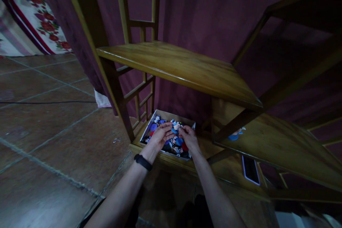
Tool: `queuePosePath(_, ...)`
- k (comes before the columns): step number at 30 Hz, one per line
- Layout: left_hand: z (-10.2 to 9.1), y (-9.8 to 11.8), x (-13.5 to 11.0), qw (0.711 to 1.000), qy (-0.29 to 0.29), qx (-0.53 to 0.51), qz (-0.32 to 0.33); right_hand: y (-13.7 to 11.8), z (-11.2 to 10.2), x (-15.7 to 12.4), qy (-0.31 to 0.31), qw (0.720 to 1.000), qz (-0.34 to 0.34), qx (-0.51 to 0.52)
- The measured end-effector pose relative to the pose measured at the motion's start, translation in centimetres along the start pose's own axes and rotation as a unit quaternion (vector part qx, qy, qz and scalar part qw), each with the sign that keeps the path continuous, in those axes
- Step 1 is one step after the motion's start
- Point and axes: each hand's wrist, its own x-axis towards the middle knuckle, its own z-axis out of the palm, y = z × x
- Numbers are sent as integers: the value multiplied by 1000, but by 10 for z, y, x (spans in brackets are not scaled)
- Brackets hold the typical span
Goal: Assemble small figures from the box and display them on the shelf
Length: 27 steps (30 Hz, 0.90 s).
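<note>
Figurine (176, 126), small, rounded, white and blue, sits between both hands above a shallow rectangular cardboard box (181, 118) of jumbled small figures (174, 145), on a smooth wooden lower shelf (229, 171). Right hand (188, 136): fingertips bunched, pinching its side. Left hand (160, 135): fingers outstretched, slightly parted, at opposite side; can't tell grip.

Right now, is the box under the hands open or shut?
Open: no lid covers the box, and colourful small items show inside it.
</note>
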Motion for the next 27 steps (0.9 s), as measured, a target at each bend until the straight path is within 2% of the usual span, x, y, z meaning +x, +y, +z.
queuePosePath(7, -1, 3, -1, 997, 45, 60, 26, 4, 0, 3, -22, 999, -15, -22)
queuePosePath(18, -1, 5, -1, 985, 74, 138, 76, 5, -5, 5, -43, 997, -5, -60)
queuePosePath(27, -6, 4, 3, 984, 66, 147, 78, 5, -6, 5, -36, 998, -3, -58)
